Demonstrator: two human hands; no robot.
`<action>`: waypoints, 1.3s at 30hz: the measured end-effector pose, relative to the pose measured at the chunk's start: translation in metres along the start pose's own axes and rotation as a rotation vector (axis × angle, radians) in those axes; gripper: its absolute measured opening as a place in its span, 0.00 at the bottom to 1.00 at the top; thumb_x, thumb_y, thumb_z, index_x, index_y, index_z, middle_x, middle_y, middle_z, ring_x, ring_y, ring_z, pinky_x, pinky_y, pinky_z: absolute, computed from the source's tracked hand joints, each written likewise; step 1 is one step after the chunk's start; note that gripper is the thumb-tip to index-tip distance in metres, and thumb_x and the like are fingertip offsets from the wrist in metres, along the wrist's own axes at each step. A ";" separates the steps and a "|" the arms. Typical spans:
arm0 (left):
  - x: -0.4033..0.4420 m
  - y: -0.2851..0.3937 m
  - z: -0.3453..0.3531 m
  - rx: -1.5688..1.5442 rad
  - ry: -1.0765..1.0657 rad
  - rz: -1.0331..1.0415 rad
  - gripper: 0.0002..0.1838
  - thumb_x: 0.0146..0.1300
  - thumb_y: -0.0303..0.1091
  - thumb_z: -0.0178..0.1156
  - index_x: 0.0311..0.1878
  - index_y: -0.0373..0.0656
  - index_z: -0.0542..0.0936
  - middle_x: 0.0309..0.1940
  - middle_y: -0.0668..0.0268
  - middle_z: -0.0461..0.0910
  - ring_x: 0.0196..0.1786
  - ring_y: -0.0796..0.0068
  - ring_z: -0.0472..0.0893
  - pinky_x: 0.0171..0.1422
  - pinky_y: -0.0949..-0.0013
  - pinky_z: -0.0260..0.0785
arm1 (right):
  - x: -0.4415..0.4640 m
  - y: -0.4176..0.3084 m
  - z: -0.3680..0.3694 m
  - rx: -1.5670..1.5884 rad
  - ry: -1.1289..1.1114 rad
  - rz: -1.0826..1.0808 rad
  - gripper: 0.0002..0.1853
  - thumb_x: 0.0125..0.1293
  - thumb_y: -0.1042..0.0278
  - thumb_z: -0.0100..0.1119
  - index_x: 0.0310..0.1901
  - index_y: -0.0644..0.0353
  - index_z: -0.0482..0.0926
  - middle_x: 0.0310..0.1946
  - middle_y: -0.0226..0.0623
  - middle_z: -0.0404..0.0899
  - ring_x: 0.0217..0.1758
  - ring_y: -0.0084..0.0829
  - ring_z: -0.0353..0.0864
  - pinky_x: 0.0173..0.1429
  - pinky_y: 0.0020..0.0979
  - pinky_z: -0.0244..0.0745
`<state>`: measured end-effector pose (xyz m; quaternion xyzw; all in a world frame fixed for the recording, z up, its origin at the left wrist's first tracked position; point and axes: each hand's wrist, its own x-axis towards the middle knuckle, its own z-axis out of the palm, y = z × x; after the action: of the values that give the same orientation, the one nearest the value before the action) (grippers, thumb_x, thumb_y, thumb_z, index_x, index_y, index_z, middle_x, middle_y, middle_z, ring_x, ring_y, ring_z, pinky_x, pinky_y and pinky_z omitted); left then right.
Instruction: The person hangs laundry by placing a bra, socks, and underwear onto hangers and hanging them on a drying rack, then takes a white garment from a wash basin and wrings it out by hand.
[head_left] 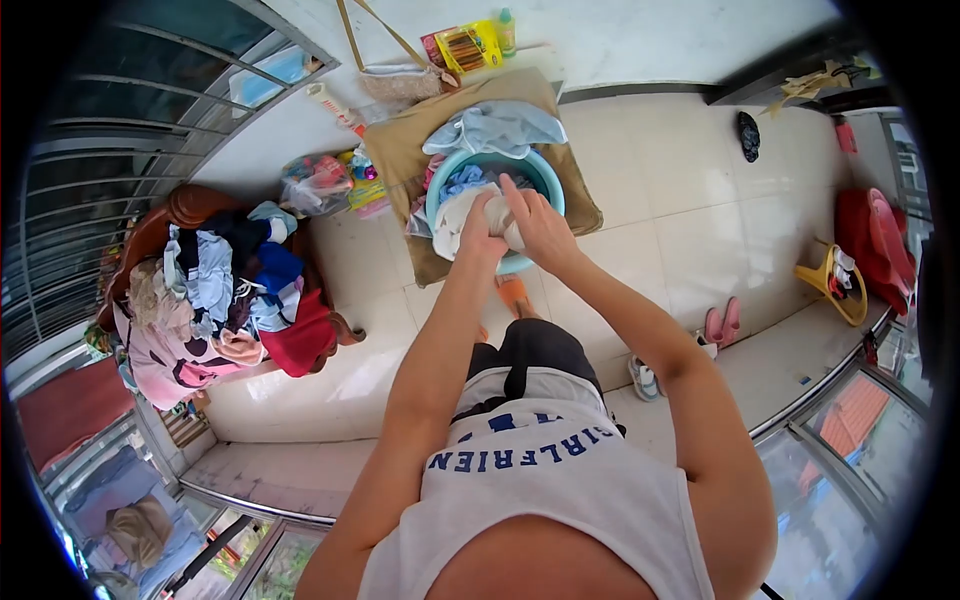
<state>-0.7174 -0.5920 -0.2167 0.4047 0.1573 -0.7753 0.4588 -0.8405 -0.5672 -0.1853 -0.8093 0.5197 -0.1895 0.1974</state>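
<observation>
Both of my hands are over a light-blue basin [549,172] that stands on a surface covered with a brown cloth [400,140]. My left hand [481,232] is closed around a bunched white cloth garment [455,218]. On the other side, my right hand [541,226] grips the same cloth, its index finger pointing forward. Part of the white cloth hangs at the basin's left rim. Inside the basin lie blue pieces of clothing [463,181], partly hidden by my hands. A pale blue-grey garment [497,128] is draped at the basin's far side.
Mixed clothes [208,280] are heaped on a brown wooden seat [196,204] at left. Plastic bags [318,184] sit beside the wall. Pink slippers [722,322], white shoes [643,378], a yellow plastic stool [818,276] and red basins [880,240] are at right.
</observation>
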 end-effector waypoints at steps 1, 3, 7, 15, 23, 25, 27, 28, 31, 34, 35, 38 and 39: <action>0.005 0.001 -0.003 0.029 0.060 0.012 0.14 0.60 0.43 0.54 0.45 0.47 0.73 0.42 0.63 0.78 0.43 0.64 0.78 0.51 0.55 0.70 | 0.000 -0.003 0.001 0.000 0.035 0.068 0.43 0.40 0.70 0.68 0.61 0.64 0.57 0.46 0.48 0.72 0.46 0.41 0.76 0.43 0.35 0.73; 0.007 -0.003 -0.007 0.028 0.141 0.118 0.17 0.54 0.29 0.58 0.49 0.41 0.71 0.43 0.63 0.75 0.45 0.65 0.76 0.50 0.57 0.71 | -0.001 -0.002 0.009 0.106 -0.028 0.178 0.42 0.40 0.67 0.69 0.59 0.65 0.59 0.41 0.49 0.74 0.43 0.43 0.77 0.41 0.37 0.74; 0.016 -0.009 -0.008 0.185 0.308 0.373 0.17 0.51 0.26 0.59 0.45 0.35 0.73 0.39 0.60 0.76 0.37 0.66 0.79 0.39 0.63 0.73 | 0.007 0.009 0.017 0.355 -0.231 0.374 0.31 0.40 0.57 0.70 0.44 0.69 0.72 0.28 0.50 0.78 0.36 0.48 0.79 0.40 0.38 0.74; -0.002 0.020 0.005 0.380 0.031 0.218 0.16 0.48 0.24 0.55 0.42 0.32 0.73 0.33 0.57 0.75 0.29 0.63 0.79 0.34 0.62 0.73 | 0.020 0.007 -0.004 1.479 -0.800 0.789 0.10 0.43 0.68 0.61 0.29 0.56 0.74 0.19 0.27 0.68 0.17 0.20 0.64 0.12 0.21 0.51; -0.020 0.028 0.010 0.293 -0.244 0.030 0.20 0.52 0.29 0.55 0.50 0.36 0.68 0.39 0.57 0.74 0.41 0.61 0.78 0.43 0.63 0.75 | 0.006 -0.008 0.003 2.226 -1.033 0.853 0.06 0.50 0.69 0.54 0.28 0.55 0.67 0.19 0.26 0.62 0.15 0.15 0.58 0.10 0.14 0.48; -0.017 0.031 0.010 0.329 -0.278 -0.007 0.20 0.53 0.31 0.55 0.50 0.37 0.68 0.37 0.56 0.74 0.44 0.58 0.79 0.44 0.62 0.76 | 0.002 -0.014 0.004 2.431 -0.958 0.826 0.05 0.51 0.68 0.52 0.27 0.55 0.66 0.19 0.25 0.60 0.15 0.14 0.57 0.10 0.13 0.46; -0.015 0.032 0.012 0.428 -0.268 -0.018 0.20 0.53 0.33 0.57 0.50 0.37 0.69 0.35 0.57 0.76 0.40 0.62 0.79 0.39 0.63 0.76 | 0.000 -0.012 0.009 2.486 -0.960 0.790 0.08 0.53 0.63 0.54 0.29 0.55 0.68 0.20 0.27 0.62 0.16 0.16 0.60 0.11 0.14 0.49; -0.015 0.033 0.015 0.429 -0.269 -0.018 0.20 0.53 0.33 0.57 0.50 0.37 0.69 0.35 0.57 0.76 0.40 0.62 0.79 0.39 0.63 0.76 | -0.001 -0.010 0.010 2.541 -0.959 0.750 0.11 0.55 0.58 0.55 0.32 0.55 0.70 0.21 0.29 0.65 0.17 0.18 0.63 0.13 0.16 0.53; -0.012 0.033 0.018 0.500 -0.124 -0.086 0.19 0.56 0.37 0.57 0.48 0.38 0.71 0.32 0.60 0.76 0.36 0.68 0.78 0.37 0.66 0.74 | -0.003 -0.009 -0.002 2.008 -0.726 0.807 0.28 0.57 0.34 0.48 0.42 0.53 0.73 0.26 0.35 0.73 0.23 0.26 0.71 0.22 0.23 0.64; -0.014 0.026 0.007 0.290 -0.182 -0.107 0.16 0.59 0.38 0.55 0.47 0.41 0.74 0.37 0.62 0.78 0.36 0.70 0.79 0.40 0.69 0.74 | -0.011 0.013 0.019 2.248 -1.009 0.635 0.45 0.48 0.18 0.33 0.52 0.50 0.72 0.34 0.39 0.78 0.30 0.34 0.76 0.32 0.32 0.70; -0.024 0.023 0.008 0.221 -0.258 -0.087 0.16 0.60 0.39 0.53 0.48 0.41 0.74 0.37 0.62 0.78 0.37 0.70 0.79 0.40 0.69 0.74 | -0.016 0.023 0.045 2.258 -0.929 0.647 0.49 0.45 0.15 0.26 0.58 0.46 0.67 0.45 0.38 0.75 0.40 0.34 0.76 0.40 0.35 0.72; -0.012 0.009 -0.021 0.103 -0.357 -0.096 0.18 0.64 0.43 0.49 0.51 0.42 0.73 0.37 0.64 0.78 0.36 0.73 0.79 0.40 0.70 0.74 | -0.005 -0.017 0.053 2.150 -0.228 0.843 0.48 0.47 0.17 0.30 0.63 0.43 0.58 0.57 0.34 0.64 0.50 0.31 0.70 0.51 0.35 0.69; -0.007 0.001 -0.036 -0.091 -0.435 -0.247 0.19 0.64 0.44 0.50 0.53 0.42 0.71 0.39 0.64 0.77 0.37 0.73 0.79 0.41 0.70 0.74 | -0.005 -0.015 0.072 2.087 0.020 0.841 0.47 0.49 0.19 0.34 0.66 0.42 0.53 0.63 0.31 0.57 0.55 0.29 0.66 0.57 0.35 0.67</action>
<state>-0.6978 -0.5663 -0.2333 0.1850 0.1376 -0.8864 0.4015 -0.7936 -0.5478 -0.2393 -0.0069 0.3399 -0.4567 0.8221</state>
